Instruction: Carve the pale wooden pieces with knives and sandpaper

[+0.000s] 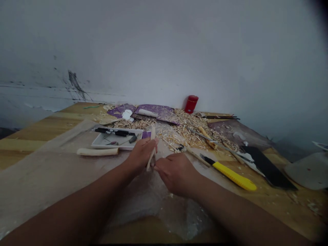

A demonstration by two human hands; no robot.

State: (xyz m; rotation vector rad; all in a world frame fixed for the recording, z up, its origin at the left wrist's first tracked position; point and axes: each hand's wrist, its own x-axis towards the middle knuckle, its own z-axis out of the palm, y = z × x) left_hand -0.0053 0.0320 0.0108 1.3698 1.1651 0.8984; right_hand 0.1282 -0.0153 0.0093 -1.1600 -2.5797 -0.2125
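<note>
It is dim and gray. The wall (159, 68) looks palest near the middle (the view's top right corner goes black). The wood shavings (191, 128) look fuzzy.

bare left hand (140, 154) | bare left forearm (87, 196) behind it narrows toward the wrist | bare right hand (179, 175) | bare right forearm (235, 205) behind it narrows likewise

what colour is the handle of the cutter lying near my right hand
The cutter handle is bright yellow, seen best in the head view.
</note>
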